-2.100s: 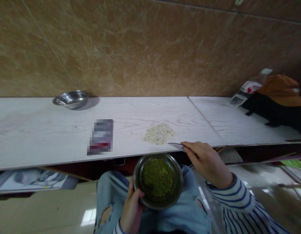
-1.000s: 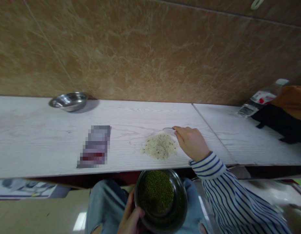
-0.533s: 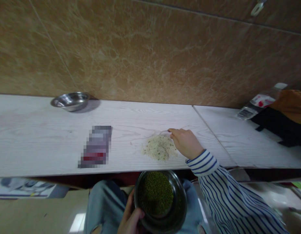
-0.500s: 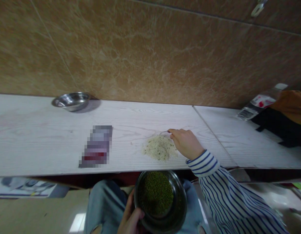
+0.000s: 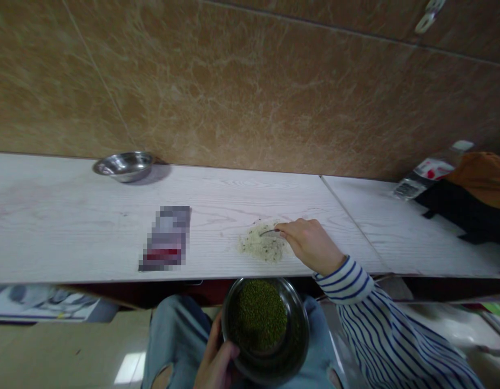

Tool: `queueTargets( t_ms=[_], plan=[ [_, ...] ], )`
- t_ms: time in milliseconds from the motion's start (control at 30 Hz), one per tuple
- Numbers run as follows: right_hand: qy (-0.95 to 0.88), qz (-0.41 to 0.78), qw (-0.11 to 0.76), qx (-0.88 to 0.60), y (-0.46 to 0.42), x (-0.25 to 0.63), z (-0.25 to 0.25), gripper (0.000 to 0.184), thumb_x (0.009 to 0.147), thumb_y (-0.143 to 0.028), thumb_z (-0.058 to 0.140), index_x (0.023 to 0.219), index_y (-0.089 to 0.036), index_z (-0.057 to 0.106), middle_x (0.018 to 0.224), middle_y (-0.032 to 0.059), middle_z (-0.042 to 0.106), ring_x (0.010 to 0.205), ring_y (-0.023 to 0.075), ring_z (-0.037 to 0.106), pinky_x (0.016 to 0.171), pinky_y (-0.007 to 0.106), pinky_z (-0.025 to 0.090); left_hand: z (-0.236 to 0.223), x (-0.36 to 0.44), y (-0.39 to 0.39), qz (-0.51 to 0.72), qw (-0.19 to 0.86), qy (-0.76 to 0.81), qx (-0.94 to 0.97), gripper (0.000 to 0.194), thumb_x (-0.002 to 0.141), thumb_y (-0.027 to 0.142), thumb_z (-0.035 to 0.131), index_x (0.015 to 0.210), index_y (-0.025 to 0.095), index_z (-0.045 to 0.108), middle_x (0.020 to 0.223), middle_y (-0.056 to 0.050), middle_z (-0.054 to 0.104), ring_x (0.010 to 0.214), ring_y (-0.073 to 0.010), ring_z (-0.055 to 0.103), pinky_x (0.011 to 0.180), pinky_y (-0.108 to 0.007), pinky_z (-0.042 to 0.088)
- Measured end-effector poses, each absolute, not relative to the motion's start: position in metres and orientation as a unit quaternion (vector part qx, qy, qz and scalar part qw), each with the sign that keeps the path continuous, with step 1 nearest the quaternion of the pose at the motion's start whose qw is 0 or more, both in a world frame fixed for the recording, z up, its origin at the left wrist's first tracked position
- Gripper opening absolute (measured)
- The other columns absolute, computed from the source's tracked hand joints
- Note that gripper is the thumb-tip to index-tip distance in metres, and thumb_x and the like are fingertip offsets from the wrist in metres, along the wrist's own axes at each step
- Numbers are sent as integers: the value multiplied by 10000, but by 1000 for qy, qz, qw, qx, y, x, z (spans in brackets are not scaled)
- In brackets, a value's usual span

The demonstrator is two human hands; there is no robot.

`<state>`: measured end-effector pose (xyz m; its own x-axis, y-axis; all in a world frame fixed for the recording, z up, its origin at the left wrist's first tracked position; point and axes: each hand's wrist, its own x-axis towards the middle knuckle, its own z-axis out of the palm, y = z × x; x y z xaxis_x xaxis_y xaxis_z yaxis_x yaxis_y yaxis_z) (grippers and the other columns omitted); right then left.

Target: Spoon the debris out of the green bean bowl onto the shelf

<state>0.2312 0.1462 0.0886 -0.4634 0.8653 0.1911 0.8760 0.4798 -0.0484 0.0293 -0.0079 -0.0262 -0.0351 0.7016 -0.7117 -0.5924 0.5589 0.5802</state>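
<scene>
Loose, low heap of white grains [image 5: 260, 249], dark-flecked, on pale wood-grained worktop [image 5: 217, 189]. At heap, thin curved metal spoon [image 5: 270, 232], pinched in right hand [image 5: 310, 243]. Over lap, round steel bowl [image 5: 296, 324] of small green beans [image 5: 262, 313], rim gripped in left hand [image 5: 220, 359]. Farther back, shallow shiny metal dish [image 5: 126, 168].

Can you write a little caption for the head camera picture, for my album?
The right hand dips a spoon into pale grains while the left holds a bowl.
</scene>
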Motion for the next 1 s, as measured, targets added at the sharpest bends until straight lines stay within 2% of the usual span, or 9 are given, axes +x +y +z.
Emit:
queueTargets(
  t_ms=[133, 300, 533, 733, 1000],
  plan=[
    [-855, -20, 95, -510, 141, 231, 90, 265, 947, -209, 447, 1144, -221, 623, 1033, 50, 713, 946, 198, 613, 811, 351, 396, -19, 31, -9, 467, 697, 541, 56, 779, 576, 173, 583, 1333, 279, 434, 1044, -44, 648, 818, -223, 599, 664, -326, 495],
    [-857, -16, 93, -507, 136, 232, 91, 263, 949, -220, 453, 1147, -218, 627, 1041, 50, 714, 956, 206, 621, 812, 363, 411, -13, 33, -10, 464, 699, 540, 59, 775, 584, 166, 570, 1336, 282, 424, 1045, -39, 644, 718, -187, 577, 636, -319, 499],
    [-861, -2, 110, -497, 130, 239, 92, 270, 949, -210, 440, 1141, -215, 630, 1050, 48, 712, 969, 204, 621, 827, 373, 418, -16, 31, -11, 463, 702, 538, 54, 793, 587, 159, 570, 1352, 274, 396, 997, -38, 649, 714, -194, 570, 669, -349, 496],
    [-863, 11, 108, -493, 125, 242, 91, 264, 949, -225, 447, 1136, -215, 632, 1062, 44, 712, 964, 209, 627, 829, 382, 428, -13, 32, -11, 462, 705, 535, 65, 797, 602, 172, 560, 1372, 259, 372, 1071, -53, 634, 754, -196, 562, 642, -325, 488],
    [-865, 20, 127, -485, 119, 251, 90, 271, 954, -230, 435, 1138, -191, 630, 1065, 57, 709, 962, 208, 624, 845, 377, 434, -11, 31, -11, 458, 705, 538, 58, 809, 598, 156, 555, 1378, 266, 370, 997, -38, 642, 689, -176, 546, 661, -336, 487]
  ],
)
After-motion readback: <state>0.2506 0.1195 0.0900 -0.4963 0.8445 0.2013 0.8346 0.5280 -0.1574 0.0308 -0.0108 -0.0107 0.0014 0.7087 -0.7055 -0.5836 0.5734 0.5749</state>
